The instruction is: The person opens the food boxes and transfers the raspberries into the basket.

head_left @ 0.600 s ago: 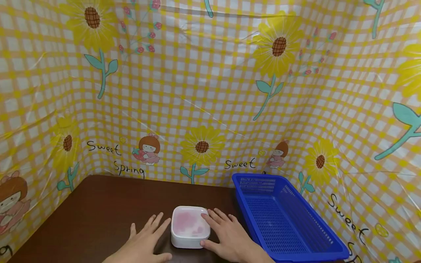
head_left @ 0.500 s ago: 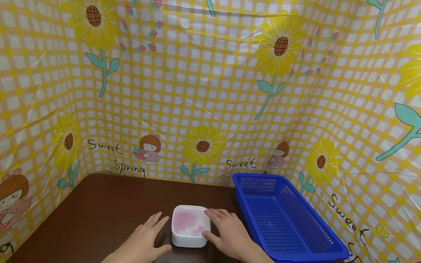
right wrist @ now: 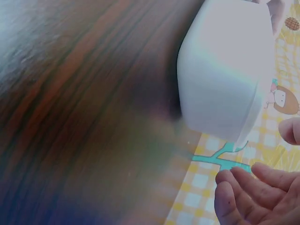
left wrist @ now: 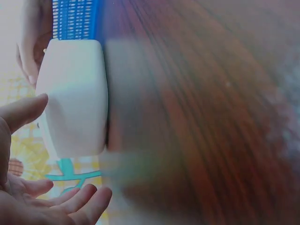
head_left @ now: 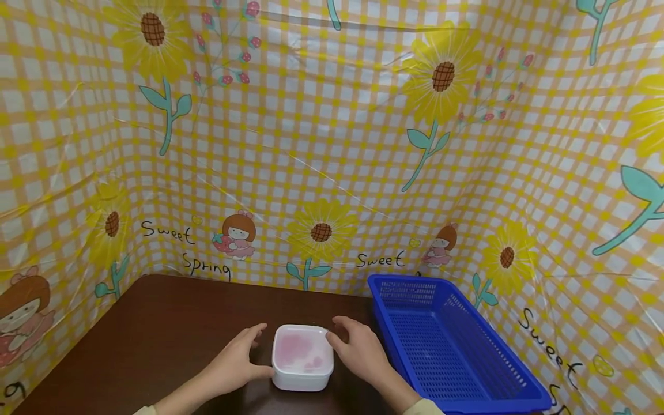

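Note:
A square white lidded food container, with pink patches showing on its top, sits on the dark brown table. My left hand is at its left, fingers spread and slightly bent. The left thumb tip comes right up to the container's side; I cannot tell whether it touches. On the other side is my right hand, its thumb by the lid's right edge and its fingers beyond. In the right wrist view, the fingers are apart from the container with nothing in them. The left wrist view shows the white side wall near the thumb.
A blue plastic basket with perforated walls stands right of the right hand. The dark wooden table extends to the left and back. A yellow checked cloth with sunflowers hangs around the back and sides.
Both hands have turned from palm-down to more sideways. The right hand has shifted slightly up and away from the container's front; the left thumb has come closer to it. The container stays put.

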Tool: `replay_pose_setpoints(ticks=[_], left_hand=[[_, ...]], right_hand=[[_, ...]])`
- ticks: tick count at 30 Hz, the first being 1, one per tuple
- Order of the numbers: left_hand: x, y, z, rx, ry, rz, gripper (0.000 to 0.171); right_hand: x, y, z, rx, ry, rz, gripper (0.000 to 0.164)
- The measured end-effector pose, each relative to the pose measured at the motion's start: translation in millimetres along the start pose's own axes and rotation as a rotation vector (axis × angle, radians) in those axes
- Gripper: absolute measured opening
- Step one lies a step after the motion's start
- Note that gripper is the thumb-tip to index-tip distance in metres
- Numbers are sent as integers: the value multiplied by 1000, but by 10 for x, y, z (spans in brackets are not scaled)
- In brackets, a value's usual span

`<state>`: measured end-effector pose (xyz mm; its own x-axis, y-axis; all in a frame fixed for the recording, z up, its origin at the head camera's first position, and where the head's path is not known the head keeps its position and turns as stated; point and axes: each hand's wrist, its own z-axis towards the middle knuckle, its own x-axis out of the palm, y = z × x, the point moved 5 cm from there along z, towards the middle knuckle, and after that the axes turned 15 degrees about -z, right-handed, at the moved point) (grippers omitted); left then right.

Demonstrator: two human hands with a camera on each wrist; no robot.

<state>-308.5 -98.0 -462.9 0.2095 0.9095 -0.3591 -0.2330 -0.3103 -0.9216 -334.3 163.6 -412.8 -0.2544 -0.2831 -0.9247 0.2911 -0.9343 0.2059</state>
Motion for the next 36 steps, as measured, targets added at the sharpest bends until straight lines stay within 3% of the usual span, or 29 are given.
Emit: replay_pose_setpoints(ticks=[5,11,17,26,36], left_hand=[[55,56,53,-14,48,-83,106],[91,73,63,-26,60,-122,111],[142,66,111,-9,81,-165,119],[228,58,158,-25,102,-137,126],[307,64,188,-13,93,-125,130]], right_hand=[[25,55,31,49,-22,21,44],[99,109,67,128,-33,58,41],[202,83,96,156,6,138,42],[356,38,93,208,75,281,36],[405,54,50,285,79,428,25]])
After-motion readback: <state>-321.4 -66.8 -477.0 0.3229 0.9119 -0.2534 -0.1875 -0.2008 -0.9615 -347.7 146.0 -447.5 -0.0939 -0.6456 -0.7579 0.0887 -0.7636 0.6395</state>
